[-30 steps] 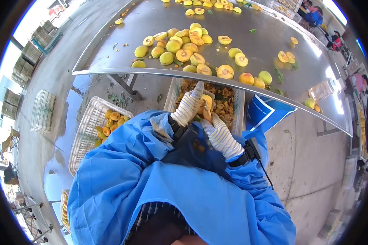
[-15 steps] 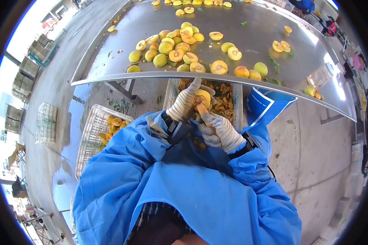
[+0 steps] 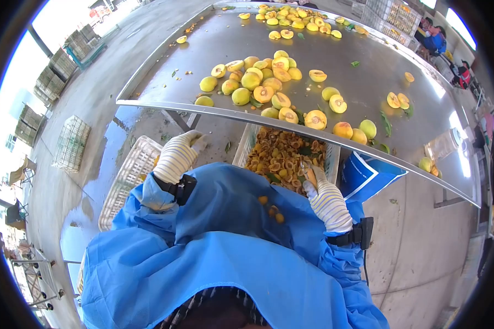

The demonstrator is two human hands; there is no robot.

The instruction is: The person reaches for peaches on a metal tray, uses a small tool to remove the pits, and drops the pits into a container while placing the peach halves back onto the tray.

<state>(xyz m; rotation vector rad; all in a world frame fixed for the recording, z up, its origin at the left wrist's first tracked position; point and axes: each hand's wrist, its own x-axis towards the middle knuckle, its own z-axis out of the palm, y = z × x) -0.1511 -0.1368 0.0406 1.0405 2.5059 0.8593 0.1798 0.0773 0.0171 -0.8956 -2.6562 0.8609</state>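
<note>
My left hand point(image 3: 178, 156), in a striped glove, is beside the right edge of a white crate point(image 3: 127, 181). Its fingers are loosely bent and apart, and no fruit shows in them; the palm is hidden. My right hand point(image 3: 329, 204), also gloved, closes around a small tool with an orange-brown handle point(image 3: 311, 175); its working end is not clear. That hand is over a second crate point(image 3: 332, 159) holding pits and fruit scraps point(image 3: 282, 156). Yellow stone fruit, whole and halved point(image 3: 263, 94), lies on the metal table point(image 3: 170, 82) ahead.
The table's raised front edge point(image 3: 230, 112) runs above the scrap crate. To the right, a blue bag or bin point(image 3: 368, 175) stands under the table. More fruit halves point(image 3: 296, 24) lie at the far end. Crates point(image 3: 72, 143) stand on the floor at left. Small fruit pieces point(image 3: 271, 208) rest on my blue apron.
My hands have come apart from the fruit half they worked on together. The left went left toward the white crate, and the fruit no longer shows; the right moved right and down with the tool.
</note>
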